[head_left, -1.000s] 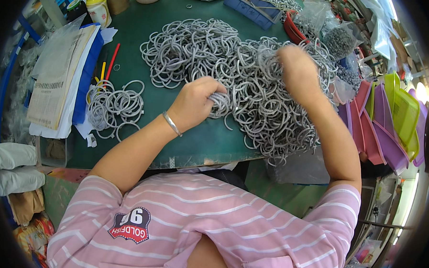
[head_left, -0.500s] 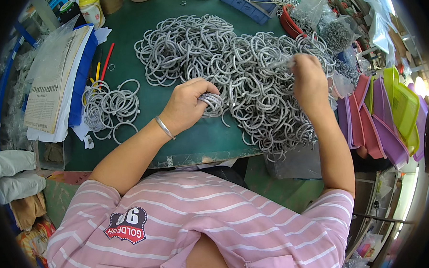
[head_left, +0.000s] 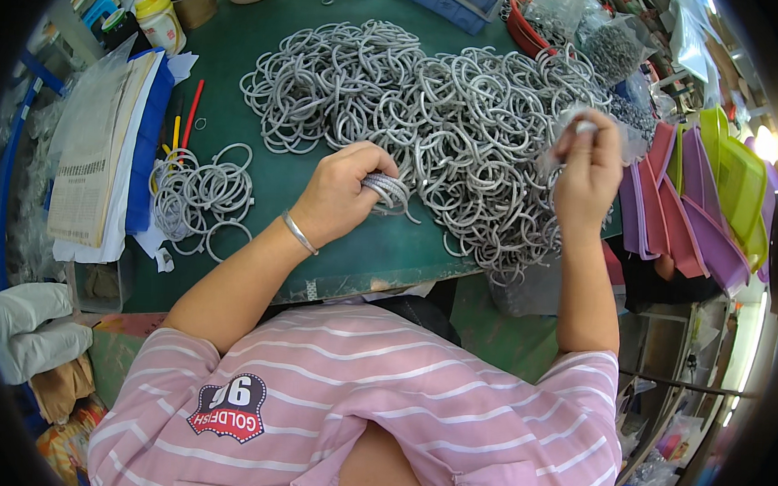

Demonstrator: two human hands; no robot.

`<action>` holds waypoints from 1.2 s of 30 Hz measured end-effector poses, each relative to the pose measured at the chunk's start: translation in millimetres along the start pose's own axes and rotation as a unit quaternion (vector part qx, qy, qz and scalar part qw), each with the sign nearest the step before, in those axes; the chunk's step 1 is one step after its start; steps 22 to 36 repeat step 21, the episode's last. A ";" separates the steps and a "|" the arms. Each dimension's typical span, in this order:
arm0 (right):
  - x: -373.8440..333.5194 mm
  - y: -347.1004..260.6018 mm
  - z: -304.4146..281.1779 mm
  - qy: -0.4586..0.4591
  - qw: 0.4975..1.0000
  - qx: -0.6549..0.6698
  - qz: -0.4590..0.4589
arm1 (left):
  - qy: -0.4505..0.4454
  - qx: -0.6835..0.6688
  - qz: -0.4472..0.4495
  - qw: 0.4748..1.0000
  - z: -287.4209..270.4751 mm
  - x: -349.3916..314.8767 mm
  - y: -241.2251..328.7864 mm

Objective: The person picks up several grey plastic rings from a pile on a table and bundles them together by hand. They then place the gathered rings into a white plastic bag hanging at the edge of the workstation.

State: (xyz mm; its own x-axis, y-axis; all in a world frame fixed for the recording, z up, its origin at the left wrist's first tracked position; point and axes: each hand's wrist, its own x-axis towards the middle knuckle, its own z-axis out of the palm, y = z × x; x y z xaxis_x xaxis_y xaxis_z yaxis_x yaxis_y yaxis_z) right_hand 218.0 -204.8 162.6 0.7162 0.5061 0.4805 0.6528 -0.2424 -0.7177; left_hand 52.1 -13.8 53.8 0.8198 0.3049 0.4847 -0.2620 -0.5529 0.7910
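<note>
My left hand [head_left: 346, 189] is closed around a small bundle of grey cord-like rings [head_left: 385, 189], held at the near edge of a big heap of similar rings [head_left: 464, 125] on the green table. My right hand [head_left: 588, 169] is raised over the heap's right end, its fingers curled together. Something pale [head_left: 585, 127] shows at those fingertips, too blurred to name, with a hazy see-through smear around them. To the left of my left hand lies a smaller loose group of grey rings [head_left: 205, 191], apart from the heap.
Papers [head_left: 93, 161] lie by a blue tray [head_left: 147, 146] at left, near a red pen [head_left: 192, 113]. Behind the heap are a blue basket [head_left: 443, 4] and a red bowl [head_left: 524, 30]. Stacked coloured plastic trays [head_left: 699, 200] stand at right. A bottle [head_left: 158, 16] is far left.
My right hand has lifted away from the heap and shifted to the right, its fingers now pointing up. My left hand stays in place with its bundle of rings. The view has shifted slightly.
</note>
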 end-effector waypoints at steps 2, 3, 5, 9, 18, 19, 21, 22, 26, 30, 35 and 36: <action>-16.5 -14.5 15.6 -0.105 0.992 -0.071 -0.006 | 0.054 -0.005 0.050 0.997 5.7 1.5 9.0; -23.5 -19.2 25.2 -0.177 0.973 -0.138 -0.048 | 0.054 0.006 0.086 0.995 7.6 2.8 16.6; -39.8 -8.7 43.1 -0.242 0.937 -0.231 -0.103 | 0.049 0.022 0.159 0.986 12.4 5.6 30.8; -36.8 -26.1 54.2 -0.380 0.925 -0.003 -0.029 | -0.069 -0.036 0.021 0.997 18.8 -8.7 17.4; 0.5 6.7 36.9 -0.209 0.831 -0.469 -0.214 | -0.055 0.006 -0.009 0.998 5.9 -18.6 12.3; 6.3 7.6 34.2 -0.237 0.830 -0.470 -0.184 | -0.067 0.005 -0.007 0.998 6.1 -19.2 12.9; 22.1 -3.9 28.2 -0.290 0.825 -0.469 -0.125 | -0.087 0.006 -0.003 0.996 4.4 -20.8 12.4; 22.1 -3.9 28.2 -0.290 0.825 -0.469 -0.125 | -0.087 0.006 -0.003 0.996 4.4 -20.8 12.4; 22.1 -3.9 28.2 -0.290 0.825 -0.469 -0.125 | -0.087 0.006 -0.003 0.996 4.4 -20.8 12.4; 22.1 -3.9 28.2 -0.290 0.825 -0.469 -0.125 | -0.087 0.006 -0.003 0.996 4.4 -20.8 12.4; 22.1 -3.9 28.2 -0.290 0.825 -0.469 -0.125 | -0.087 0.006 -0.003 0.996 4.4 -20.8 12.4; 22.1 -3.9 28.2 -0.290 0.825 -0.469 -0.125 | -0.087 0.006 -0.003 0.996 4.4 -20.8 12.4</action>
